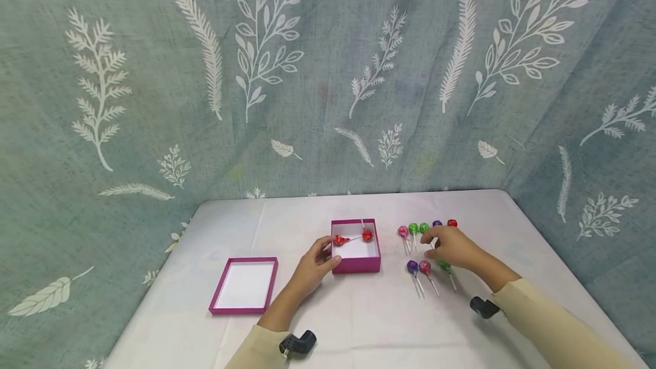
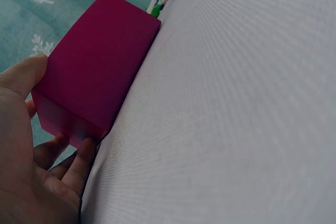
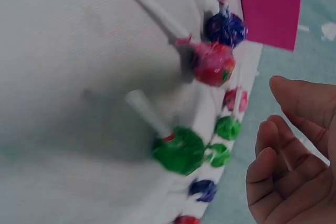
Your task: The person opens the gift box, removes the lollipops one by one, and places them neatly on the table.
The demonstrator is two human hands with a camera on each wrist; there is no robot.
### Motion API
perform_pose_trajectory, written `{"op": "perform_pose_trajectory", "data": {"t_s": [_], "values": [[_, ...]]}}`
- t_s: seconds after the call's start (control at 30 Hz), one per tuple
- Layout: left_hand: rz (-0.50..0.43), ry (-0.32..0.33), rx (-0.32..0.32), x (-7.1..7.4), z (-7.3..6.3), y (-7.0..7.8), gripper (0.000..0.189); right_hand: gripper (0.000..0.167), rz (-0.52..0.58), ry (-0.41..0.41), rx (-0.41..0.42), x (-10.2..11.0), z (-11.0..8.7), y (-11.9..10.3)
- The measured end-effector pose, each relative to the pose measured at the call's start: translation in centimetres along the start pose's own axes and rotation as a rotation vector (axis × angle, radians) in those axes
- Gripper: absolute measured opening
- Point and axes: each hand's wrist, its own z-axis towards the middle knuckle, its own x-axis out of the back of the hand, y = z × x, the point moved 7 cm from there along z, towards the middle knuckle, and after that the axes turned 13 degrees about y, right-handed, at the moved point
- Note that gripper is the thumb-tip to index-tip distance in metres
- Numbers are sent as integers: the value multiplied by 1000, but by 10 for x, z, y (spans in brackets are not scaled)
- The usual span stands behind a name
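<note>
My left hand [image 1: 309, 271] holds the near left corner of a magenta box [image 1: 357, 266], thumb at the front and fingers along the left side. Two red lollipops [image 1: 340, 240] lie inside on its white bottom. My right hand [image 1: 453, 246] hovers over the lollipops right of the box, fingers loosely bent and nothing between them. Below it in the near row are a purple lollipop [image 1: 412, 267], a pink lollipop [image 1: 425, 267] and a green lollipop [image 3: 179, 150]. The far row has a pink lollipop [image 1: 403, 231], two green ones [image 1: 413, 228], a blue one [image 1: 437, 223] and a red one [image 1: 452, 223].
A magenta-rimmed lid [image 1: 244, 311] with a white inside lies left of the box. Everything rests on a white-covered table [image 1: 384, 329]. Behind it hangs a green-grey leaf-patterned cloth [image 1: 323, 90]. Each wrist wears a dark camera mount [image 1: 298, 343].
</note>
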Motion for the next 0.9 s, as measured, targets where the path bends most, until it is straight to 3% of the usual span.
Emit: {"op": "perform_pose_trajectory", "data": {"t_s": [0.23, 0.5, 0.7, 0.9], "values": [[-7, -2, 1, -1, 0, 2, 60, 25, -76, -62, 48, -15, 12, -27], [3, -27, -2, 2, -5, 24, 59, 14, -100, -22, 277, -17, 26, -68], [-1, -8, 8, -1, 0, 2, 61, 14, -88, -19, 384, -24, 33, -99], [-21, -4, -9, -2, 1, -1, 61, 13, -63, -39, 363, -42, 40, -117]]}}
